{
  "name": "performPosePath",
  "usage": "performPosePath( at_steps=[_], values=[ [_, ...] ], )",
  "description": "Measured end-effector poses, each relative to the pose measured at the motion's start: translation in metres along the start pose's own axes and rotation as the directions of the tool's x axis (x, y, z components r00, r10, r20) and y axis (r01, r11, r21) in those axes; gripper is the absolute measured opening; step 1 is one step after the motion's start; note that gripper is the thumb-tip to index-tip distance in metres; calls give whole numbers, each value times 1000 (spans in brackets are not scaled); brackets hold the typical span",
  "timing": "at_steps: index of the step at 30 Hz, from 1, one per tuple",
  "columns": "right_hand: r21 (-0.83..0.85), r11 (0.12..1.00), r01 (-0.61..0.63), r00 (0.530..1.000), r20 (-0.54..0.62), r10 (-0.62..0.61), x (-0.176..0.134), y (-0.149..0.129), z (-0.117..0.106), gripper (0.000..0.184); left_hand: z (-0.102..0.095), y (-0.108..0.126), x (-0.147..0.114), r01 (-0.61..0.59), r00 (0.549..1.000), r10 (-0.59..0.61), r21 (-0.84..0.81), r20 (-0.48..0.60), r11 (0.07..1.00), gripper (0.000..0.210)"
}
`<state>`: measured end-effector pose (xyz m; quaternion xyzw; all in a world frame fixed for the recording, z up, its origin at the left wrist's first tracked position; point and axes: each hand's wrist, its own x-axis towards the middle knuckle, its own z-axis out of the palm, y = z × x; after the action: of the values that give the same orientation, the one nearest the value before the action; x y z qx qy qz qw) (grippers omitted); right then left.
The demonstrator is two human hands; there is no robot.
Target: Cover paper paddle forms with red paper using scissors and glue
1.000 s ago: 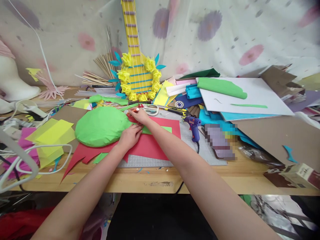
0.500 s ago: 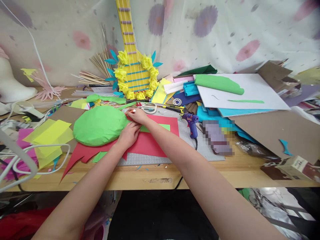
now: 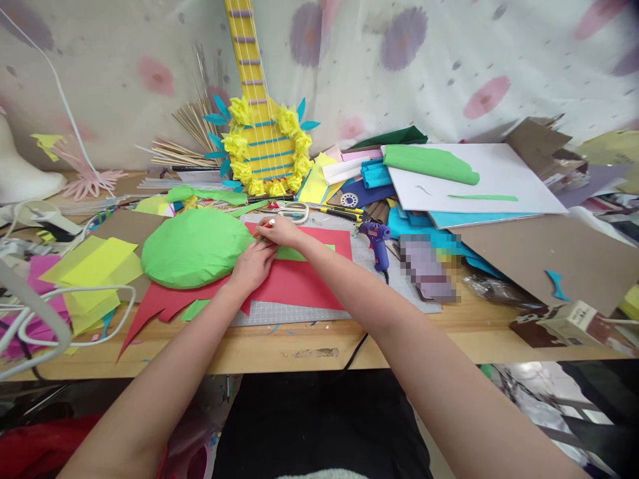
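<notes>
A rounded shape covered in green paper [image 3: 197, 247] lies on red paper [image 3: 304, 286], with a narrow green strip [image 3: 307, 253] running out to its right. My right hand [image 3: 279, 231] is closed around a slim pen [image 3: 270, 223] with a white end and an orange-red part. The pen's tip is hidden. My left hand [image 3: 253, 267] lies flat beside it, fingers stretched over the join of the rounded shape and the strip. Its fingertips are partly covered by my right hand.
A grey cutting mat [image 3: 289, 315] is under the red paper. To the right are a purple glue gun [image 3: 378, 241] and a blurred phone-like object [image 3: 426, 266]. Scissors [image 3: 294, 212] lie behind my hands. A yellow paper guitar [image 3: 269, 150] stands at the back.
The whole view has shifted a little. Both hands stay at nearly the same place on the green shape, and the right hand still holds the pen.
</notes>
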<state>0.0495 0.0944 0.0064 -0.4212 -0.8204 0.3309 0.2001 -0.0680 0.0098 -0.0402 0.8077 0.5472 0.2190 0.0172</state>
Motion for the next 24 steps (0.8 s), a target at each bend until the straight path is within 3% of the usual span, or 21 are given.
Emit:
performPosePath(
  at_steps=[9,14,20,24],
  values=[
    [-92,991,95,984,158,-79,11,0,-27,28,3,-3,1,-8,1000,8,-3,-2,1000,34],
    [-20,999,49,970,240,-43,8,15,-41,28,3,-2,1,-11,1000,11,-1,-14,1000,36],
    [51,997,-54,985,166,44,-5,34,-55,26,2,0,2,-8,1000,9,24,-13,1000,36],
    [-16,994,-106,982,152,107,-15,42,-69,25,2,1,2,-9,1000,9,33,-8,999,37]
  ],
)
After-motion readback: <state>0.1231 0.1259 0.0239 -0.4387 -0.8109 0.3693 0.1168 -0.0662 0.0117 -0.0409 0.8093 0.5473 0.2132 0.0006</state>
